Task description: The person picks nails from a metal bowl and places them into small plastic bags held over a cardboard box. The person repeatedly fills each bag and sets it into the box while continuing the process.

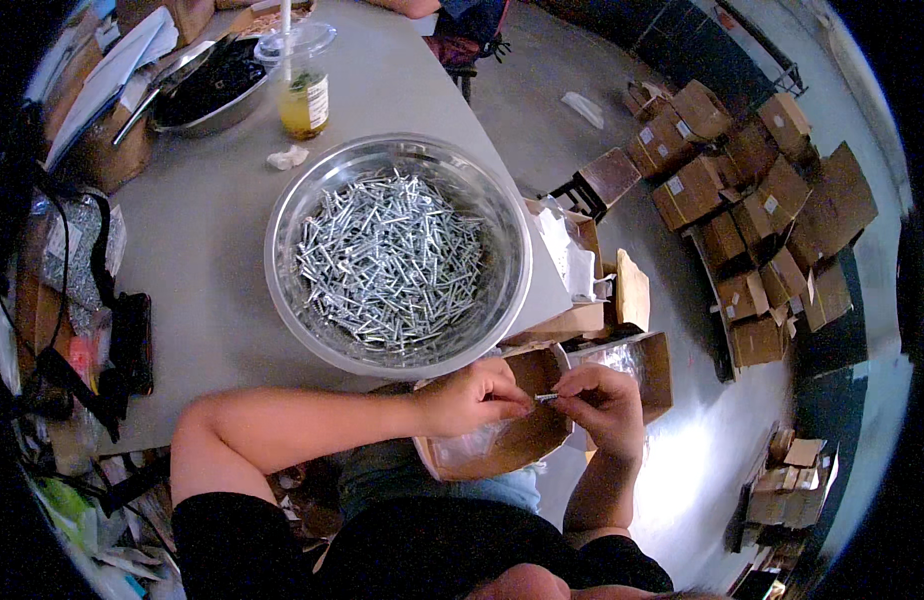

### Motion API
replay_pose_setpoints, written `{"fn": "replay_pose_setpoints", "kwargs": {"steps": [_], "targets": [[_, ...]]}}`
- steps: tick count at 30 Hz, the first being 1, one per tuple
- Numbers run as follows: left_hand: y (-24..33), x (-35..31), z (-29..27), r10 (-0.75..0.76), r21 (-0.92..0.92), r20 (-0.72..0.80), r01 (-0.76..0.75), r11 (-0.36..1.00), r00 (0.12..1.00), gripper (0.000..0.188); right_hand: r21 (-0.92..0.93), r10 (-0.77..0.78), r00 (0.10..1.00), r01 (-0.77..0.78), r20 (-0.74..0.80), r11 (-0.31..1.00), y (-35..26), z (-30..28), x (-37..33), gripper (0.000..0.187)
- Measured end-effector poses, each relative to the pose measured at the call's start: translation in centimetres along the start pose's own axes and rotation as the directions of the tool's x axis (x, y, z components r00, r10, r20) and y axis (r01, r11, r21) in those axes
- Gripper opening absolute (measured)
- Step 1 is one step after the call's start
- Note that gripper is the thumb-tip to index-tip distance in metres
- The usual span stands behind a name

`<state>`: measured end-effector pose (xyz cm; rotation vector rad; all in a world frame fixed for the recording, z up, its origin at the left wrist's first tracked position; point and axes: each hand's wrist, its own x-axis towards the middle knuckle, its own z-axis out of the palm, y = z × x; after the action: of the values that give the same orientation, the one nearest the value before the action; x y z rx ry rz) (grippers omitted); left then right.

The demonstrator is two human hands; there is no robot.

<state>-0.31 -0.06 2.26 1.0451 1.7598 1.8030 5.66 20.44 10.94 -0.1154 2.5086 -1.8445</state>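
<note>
A large clear bowl full of silvery screws stands near the table edge in front of me. Below its right side, my left hand is closed, thumb and fingertips pinched together; anything inside them is hidden. My right hand faces it and pinches a small metal screw, whose shank points toward the left fingertips. Both hands hover over an open cardboard box at my lap, in which clear plastic bags lie.
A lidded drink cup and a metal pan of dark pieces stand beyond the bowl. At left are a bag of screws and a black phone-like object. Stacked cardboard boxes fill the floor at right. Another person's arm shows across the table.
</note>
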Motion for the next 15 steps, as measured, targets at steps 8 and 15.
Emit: {"fn": "replay_pose_setpoints", "kwargs": {"steps": [8,15], "targets": [[1.3,-0.1,-0.8,-0.147,-0.096,0.168,0.164,0.982,0.975,0.025,-0.024,-0.105,0.994,0.105,0.009,0.994,0.1,1.0,-0.6,0.012],[1.0,-0.3,-0.1,-0.084,0.039,0.185,0.078,0.996,0.979,0.043,-0.239,-0.17,0.981,0.189,0.098,0.952,-1.9,2.2,-0.1,0.017]]}}
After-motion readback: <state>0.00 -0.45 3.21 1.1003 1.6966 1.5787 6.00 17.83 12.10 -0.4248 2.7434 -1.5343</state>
